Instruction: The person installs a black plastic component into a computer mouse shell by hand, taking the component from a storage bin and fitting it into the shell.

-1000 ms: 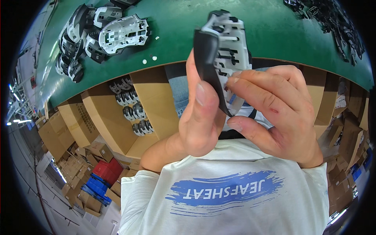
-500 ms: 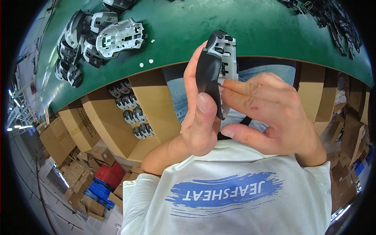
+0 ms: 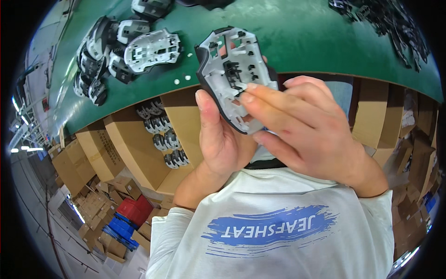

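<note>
A white-and-black plastic shell, its ribbed inner side showing, is held up in front of me over the table's near edge. My left hand grips it from below and behind, thumb along the black left rim and fingertips showing past the far side. My right hand has index and middle fingers stretched out, their tips touching the inside near the middle of the shell. Its thumb rests by the lower right edge, apart from those tips. Whether a small part lies under the fingertips is hidden.
Similar shells are piled on the green table at left, with small white pieces nearby. Black parts lie heaped at far right. Below the edge, an open cardboard box holds rows of shells; more boxes stand right.
The shell has turned from edge-on to show its inner side, tilting left. My left thumb moved to the left rim, and my right fingertips shifted slightly left and up, still on the shell.
</note>
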{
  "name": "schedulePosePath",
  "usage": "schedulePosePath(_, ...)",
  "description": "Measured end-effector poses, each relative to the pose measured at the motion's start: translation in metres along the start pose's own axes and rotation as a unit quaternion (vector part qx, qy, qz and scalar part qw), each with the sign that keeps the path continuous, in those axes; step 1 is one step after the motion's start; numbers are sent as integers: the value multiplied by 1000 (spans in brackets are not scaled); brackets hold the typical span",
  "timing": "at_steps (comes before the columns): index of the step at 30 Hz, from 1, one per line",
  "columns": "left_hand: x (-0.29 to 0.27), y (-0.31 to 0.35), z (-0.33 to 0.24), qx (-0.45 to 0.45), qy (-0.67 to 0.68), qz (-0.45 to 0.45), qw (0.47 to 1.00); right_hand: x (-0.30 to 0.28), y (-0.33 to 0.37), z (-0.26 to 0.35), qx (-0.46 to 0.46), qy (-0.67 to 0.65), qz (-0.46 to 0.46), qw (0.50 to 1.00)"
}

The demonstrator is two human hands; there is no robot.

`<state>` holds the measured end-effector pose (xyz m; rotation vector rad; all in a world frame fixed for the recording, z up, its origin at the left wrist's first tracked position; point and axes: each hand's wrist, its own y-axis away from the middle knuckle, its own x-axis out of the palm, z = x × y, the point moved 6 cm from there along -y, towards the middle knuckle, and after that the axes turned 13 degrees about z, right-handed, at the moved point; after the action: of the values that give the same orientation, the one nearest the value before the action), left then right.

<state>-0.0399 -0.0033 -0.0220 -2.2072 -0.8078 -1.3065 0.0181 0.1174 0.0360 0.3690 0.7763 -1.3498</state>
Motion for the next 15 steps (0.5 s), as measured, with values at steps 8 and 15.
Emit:
schedulePosePath(8, 16, -11, -15, 17, 41, -1, 999, -15, 9, 0, -39, -4, -32, 999)
schedulePosePath(15, 15, -14, -16, 14, 61, -17, 998, -14, 2, -4, -40, -24, -27, 999)
